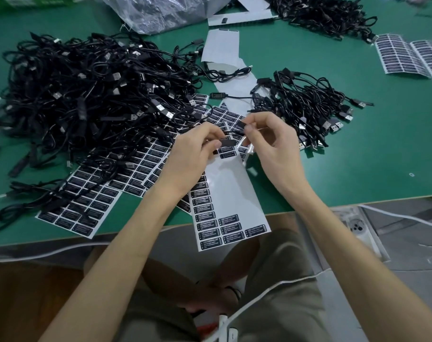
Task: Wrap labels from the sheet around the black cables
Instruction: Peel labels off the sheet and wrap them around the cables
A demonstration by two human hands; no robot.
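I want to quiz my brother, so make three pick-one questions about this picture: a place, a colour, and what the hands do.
1. Where on the table is the biggest cable pile? A) left side B) right side C) front edge
2. What colour is the table? A) red B) green C) white
3. What are the left hand and right hand doing? A) lying flat B) pinching a black cable C) waving
Answers: A, it sprawls left of both hands; B, green shows around the label sheets; B, both hold it between them.

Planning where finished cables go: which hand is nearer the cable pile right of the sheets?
Right. The right hand is beside that cable pile, at its left edge; the left hand farther left, over the label sheet.
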